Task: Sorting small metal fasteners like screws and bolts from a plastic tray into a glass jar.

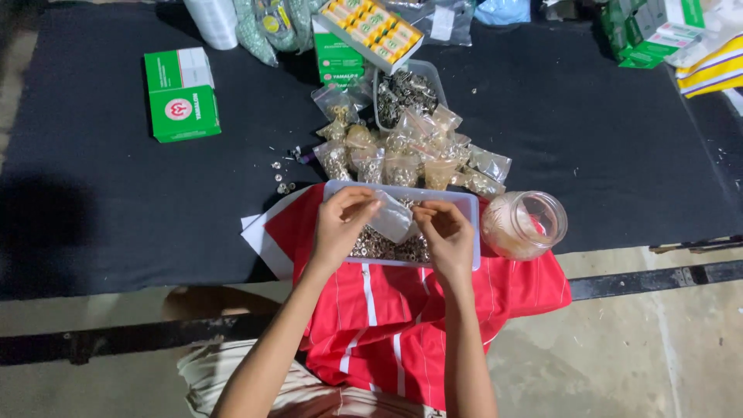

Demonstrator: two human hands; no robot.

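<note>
My left hand (pixel 338 224) and my right hand (pixel 446 236) are both pinched on a small clear plastic bag (pixel 393 217), one at each side of it, fingers drawn in narrow around its edges. I hold the bag just above a shallow rectangular plastic tray (pixel 464 203) that sits at the near edge of the black tabletop (pixel 101 201). The tray holds a layer of small metal eyelets (pixel 383 249), seen between my wrists. The tray rests on a red cloth with white stripes (pixel 387 325), which hangs over the near edge toward my lap.

Just right of the tray, touching the red cloth, a clear glass jar (pixel 525 224) lies tilted with its mouth toward the right. Behind the tray, toward the middle of the tabletop, lies a heap of filled little bags (pixel 410 155), and beyond that a second tray of dark metal pieces (pixel 405 91). A few loose eyelets (pixel 282 176) are scattered to the left of the heap. A green and white carton (pixel 182 94) lies well apart near the far left corner, and an open box of yellow-green packets (pixel 373 27) leans at the far edge.
</note>
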